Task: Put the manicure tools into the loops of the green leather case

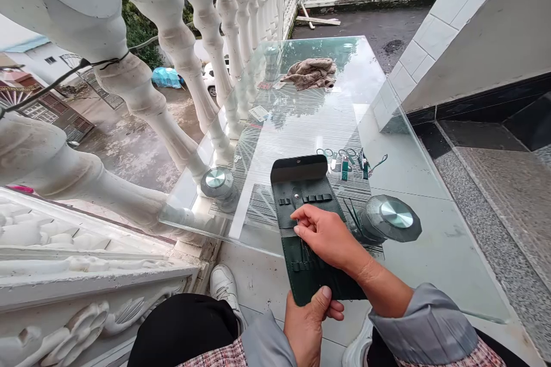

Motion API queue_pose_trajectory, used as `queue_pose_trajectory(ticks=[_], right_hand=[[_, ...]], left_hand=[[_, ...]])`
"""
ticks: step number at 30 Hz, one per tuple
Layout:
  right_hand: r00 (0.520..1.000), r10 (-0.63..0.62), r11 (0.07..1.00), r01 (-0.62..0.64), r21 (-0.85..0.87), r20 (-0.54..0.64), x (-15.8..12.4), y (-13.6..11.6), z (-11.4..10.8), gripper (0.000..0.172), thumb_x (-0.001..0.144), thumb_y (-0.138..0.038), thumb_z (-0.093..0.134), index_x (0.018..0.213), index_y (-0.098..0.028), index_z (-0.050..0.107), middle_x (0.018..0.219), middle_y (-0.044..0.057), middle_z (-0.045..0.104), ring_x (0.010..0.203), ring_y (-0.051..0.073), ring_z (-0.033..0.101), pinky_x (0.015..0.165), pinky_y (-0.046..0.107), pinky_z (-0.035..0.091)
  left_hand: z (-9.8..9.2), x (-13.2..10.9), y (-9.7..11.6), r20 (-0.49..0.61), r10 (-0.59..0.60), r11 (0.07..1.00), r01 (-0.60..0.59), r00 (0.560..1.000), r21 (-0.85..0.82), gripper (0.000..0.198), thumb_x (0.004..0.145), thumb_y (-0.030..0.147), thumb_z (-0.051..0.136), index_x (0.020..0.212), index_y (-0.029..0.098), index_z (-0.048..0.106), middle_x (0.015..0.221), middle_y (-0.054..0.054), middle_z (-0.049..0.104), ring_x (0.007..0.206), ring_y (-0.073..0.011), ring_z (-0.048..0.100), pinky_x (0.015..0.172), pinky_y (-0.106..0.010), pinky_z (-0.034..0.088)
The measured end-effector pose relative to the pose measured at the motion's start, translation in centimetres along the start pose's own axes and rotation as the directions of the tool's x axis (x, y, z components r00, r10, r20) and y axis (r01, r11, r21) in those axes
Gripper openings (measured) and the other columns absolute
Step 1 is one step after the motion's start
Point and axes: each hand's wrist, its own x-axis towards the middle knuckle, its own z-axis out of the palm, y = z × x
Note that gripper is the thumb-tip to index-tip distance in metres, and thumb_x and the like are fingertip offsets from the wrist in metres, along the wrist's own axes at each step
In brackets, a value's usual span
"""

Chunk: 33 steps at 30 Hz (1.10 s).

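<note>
A dark green manicure case [310, 281] lies unfolded at the near edge of the glass table, with elastic loops across its inside and its flap spread away from me. My left hand [305, 324] grips the case's near end, thumb on top. Over the middle of the case, my right hand [329, 238] is closed in a pinch at a thin object I cannot make out clearly. Beyond the case lie nail clippers [344, 167], another clipper [365, 168] and small scissors [325, 152]. Slim dark tools [352, 212] show to the right of the case.
The glass table [439, 223] rests on round faceted supports, one [391, 217] at right and one [217, 182] at left. A crumpled brown cloth [312, 73] and a small card [259, 113] lie farther back. A white balustrade [167, 51] borders the left; steps [508, 183] rise at right.
</note>
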Motion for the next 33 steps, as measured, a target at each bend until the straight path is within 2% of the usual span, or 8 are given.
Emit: queue_pose_trajectory(ticks=[2,6,10,15,18,23,29,33], right_hand=[[0.999,0.005,0.999,-0.006,0.042,0.034,0.12,0.09,-0.24,0.012,0.071,-0.019,0.05,0.081,-0.02,0.058,0.062,-0.003,0.057,0.06,0.012,0.052,0.06,0.026,0.042],[0.991,0.09,0.973,-0.108,0.202,0.099,0.28,0.07,-0.4,0.01,0.068,-0.02,0.052,0.078,-0.02,0.055,0.06,-0.004,0.053,0.054,0.01,0.05,0.052,0.024,0.042],[0.991,0.124,0.952,-0.134,0.274,0.055,0.09,0.25,-0.19,0.013,0.069,-0.022,0.053,0.081,-0.02,0.054,0.061,-0.004,0.052,0.051,0.009,0.048,0.047,0.023,0.04],[0.997,0.071,0.98,-0.068,0.187,-0.008,-0.14,0.63,-0.31,0.012,0.072,-0.024,0.052,0.083,-0.02,0.055,0.065,-0.003,0.053,0.058,0.011,0.051,0.052,0.024,0.042],[0.997,0.063,0.984,-0.071,0.165,0.055,-0.04,0.46,-0.58,0.011,0.071,-0.024,0.051,0.081,-0.021,0.054,0.062,-0.004,0.052,0.057,0.011,0.05,0.053,0.024,0.041],[0.976,0.127,0.945,-0.174,0.278,0.176,0.19,0.17,-0.76,0.012,0.067,-0.021,0.052,0.079,-0.02,0.053,0.058,-0.006,0.05,0.048,0.009,0.046,0.047,0.023,0.038],[0.996,0.086,0.975,-0.088,0.202,0.017,-0.12,0.71,-0.78,0.013,0.072,-0.025,0.052,0.084,-0.02,0.056,0.066,-0.003,0.053,0.06,0.011,0.05,0.059,0.026,0.041],[0.996,0.055,0.982,-0.067,0.176,0.073,0.02,0.62,-0.79,0.011,0.073,-0.025,0.052,0.082,-0.021,0.055,0.064,-0.003,0.052,0.06,0.011,0.049,0.059,0.026,0.04]], left_hand=[[-0.08,0.05,-0.23,-0.001,0.0,1.0,0.0,1.0,0.002,0.051,0.053,0.051,0.082,0.076,0.015,0.055,0.057,-0.006,0.065,0.054,-0.0185,0.058,0.063,-0.032,0.044],[-0.12,0.27,-0.3,0.017,0.008,1.0,-0.008,1.0,0.001,0.048,0.056,0.05,0.081,0.077,0.014,0.056,0.058,-0.005,0.065,0.054,-0.0175,0.058,0.064,-0.032,0.044],[0.05,0.28,0.01,0.025,0.008,1.0,-0.009,1.0,0.01,0.048,0.055,0.05,0.081,0.076,0.014,0.057,0.057,-0.004,0.065,0.054,-0.0175,0.058,0.063,-0.032,0.044],[0.16,0.05,0.1,0.004,0.0,1.0,0.0,1.0,0.021,0.049,0.054,0.052,0.081,0.075,0.015,0.056,0.057,-0.005,0.065,0.054,-0.0185,0.059,0.063,-0.032,0.044],[0.11,0.01,-0.07,-0.002,-0.008,1.0,0.008,1.0,0.021,0.052,0.053,0.053,0.081,0.076,0.014,0.056,0.057,-0.005,0.065,0.054,-0.0187,0.06,0.063,-0.032,0.044],[0.09,0.12,-0.2,0.005,-0.002,1.0,0.002,1.0,0.006,0.052,0.053,0.051,0.082,0.079,0.014,0.055,0.057,-0.004,0.065,0.054,-0.0177,0.06,0.063,-0.031,0.045],[0.11,0.1,-0.07,0.013,-0.003,1.0,0.003,1.0,0.01,0.052,0.055,0.051,0.081,0.079,0.014,0.054,0.057,-0.004,0.065,0.054,-0.0164,0.059,0.064,-0.031,0.045],[0.03,0.08,-0.29,0.04,0.001,1.0,-0.001,0.999,-0.004,0.051,0.057,0.05,0.08,0.081,0.013,0.054,0.058,-0.003,0.065,0.054,-0.016,0.059,0.063,-0.03,0.045]])
